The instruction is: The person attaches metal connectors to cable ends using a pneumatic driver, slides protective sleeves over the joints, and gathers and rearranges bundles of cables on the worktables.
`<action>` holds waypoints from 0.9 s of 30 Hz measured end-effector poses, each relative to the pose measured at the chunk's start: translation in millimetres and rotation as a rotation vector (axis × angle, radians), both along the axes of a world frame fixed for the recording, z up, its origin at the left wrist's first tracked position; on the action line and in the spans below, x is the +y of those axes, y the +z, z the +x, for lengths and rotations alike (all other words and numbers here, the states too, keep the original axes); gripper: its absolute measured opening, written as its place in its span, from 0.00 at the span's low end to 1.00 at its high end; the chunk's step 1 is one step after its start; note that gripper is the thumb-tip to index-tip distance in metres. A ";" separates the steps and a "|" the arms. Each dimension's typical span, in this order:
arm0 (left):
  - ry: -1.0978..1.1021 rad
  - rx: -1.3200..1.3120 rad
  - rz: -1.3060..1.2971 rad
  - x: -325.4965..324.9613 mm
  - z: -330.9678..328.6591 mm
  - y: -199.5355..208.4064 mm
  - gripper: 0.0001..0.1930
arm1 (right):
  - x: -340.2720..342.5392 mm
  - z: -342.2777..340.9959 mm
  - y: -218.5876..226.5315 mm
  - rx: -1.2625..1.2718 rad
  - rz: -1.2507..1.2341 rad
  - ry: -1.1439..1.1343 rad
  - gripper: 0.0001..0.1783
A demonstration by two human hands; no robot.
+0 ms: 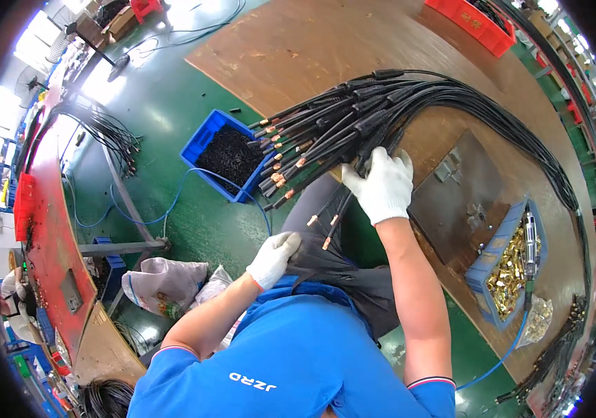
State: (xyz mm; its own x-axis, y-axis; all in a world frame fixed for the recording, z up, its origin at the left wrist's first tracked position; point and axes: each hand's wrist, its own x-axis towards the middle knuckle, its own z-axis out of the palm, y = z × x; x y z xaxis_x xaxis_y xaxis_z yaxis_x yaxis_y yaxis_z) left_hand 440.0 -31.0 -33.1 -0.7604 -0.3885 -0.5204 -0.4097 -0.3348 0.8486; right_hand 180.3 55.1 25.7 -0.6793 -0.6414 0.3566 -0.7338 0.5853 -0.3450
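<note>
A thick bundle of black cables (374,104) with bare copper ends lies across the brown table, its ends pointing toward me past the table edge. My right hand (380,187), in a white glove, is closed round a few cables at the near side of the bundle. Their copper-tipped ends (333,221) hang below it over my lap. At my lap my left hand (275,260), also gloved, has its fingers curled against the dark grey cloth (315,259), which is creased and drawn toward it. The fingertips are partly hidden.
A blue bin (192,155) of small black parts stands left of the bundle. On the table (256,49) sit a dark metal plate (451,202), a blue-grey bin (482,268) of brass terminals with a pneumatic tool (530,244), and a red crate (475,24). White sacks (162,285) rest at left.
</note>
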 end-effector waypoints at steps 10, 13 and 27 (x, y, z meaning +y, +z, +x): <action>0.993 -0.201 0.037 -213.9 23.1 -69.8 0.24 | 4.2 2.3 -3.5 0.043 -0.106 -0.011 0.25; 0.691 -0.001 -0.518 -172.5 17.6 -29.0 0.20 | 10.0 7.8 -3.4 0.097 -0.102 -0.068 0.26; -0.060 -0.059 -1.294 -19.4 -28.9 67.8 0.14 | -14.7 -8.4 8.8 0.386 -0.169 0.787 0.19</action>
State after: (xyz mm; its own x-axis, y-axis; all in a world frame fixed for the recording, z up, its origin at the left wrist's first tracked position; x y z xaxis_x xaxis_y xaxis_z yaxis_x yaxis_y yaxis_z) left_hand 411.2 -50.4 34.7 -0.7829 -0.5977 0.1726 -0.4428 0.7302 0.5203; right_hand 171.8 40.4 34.5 0.1229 -0.7893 0.6016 -0.9844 -0.1738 -0.0269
